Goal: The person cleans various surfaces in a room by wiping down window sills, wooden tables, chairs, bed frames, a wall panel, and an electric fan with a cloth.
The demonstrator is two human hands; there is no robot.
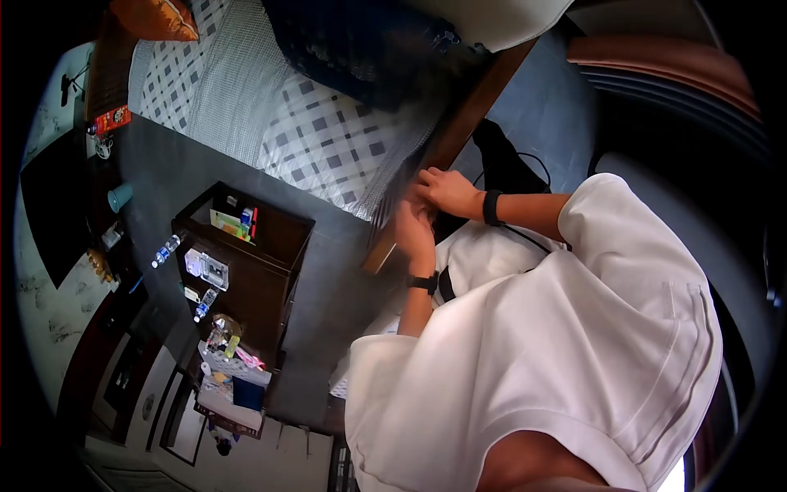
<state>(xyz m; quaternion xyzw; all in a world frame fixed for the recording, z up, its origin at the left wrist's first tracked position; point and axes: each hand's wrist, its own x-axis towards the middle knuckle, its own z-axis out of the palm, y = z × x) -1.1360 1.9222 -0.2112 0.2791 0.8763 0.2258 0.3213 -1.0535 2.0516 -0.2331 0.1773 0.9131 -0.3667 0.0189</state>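
My left hand [416, 234] and my right hand [447, 193] are close together in front of my white shirt, beside the end of a long wooden edge [471, 123]. The fingers of both are bent and drawn in; those of my left hand are partly blurred. What lies between them is hidden or too small to name. A dark band circles each wrist. Below my right hand hangs a thin black cord [525, 238], and black cloth [496, 156] lies just beyond that hand.
A checked cover [328, 131] with dark blue cloth [352, 49] on it spreads beyond the hands. To the left stands a dark wooden table [254, 287] holding bottles [166, 250] and a clear box [206, 269]. Farther off are an orange cushion [160, 18] and a distant person [223, 443].
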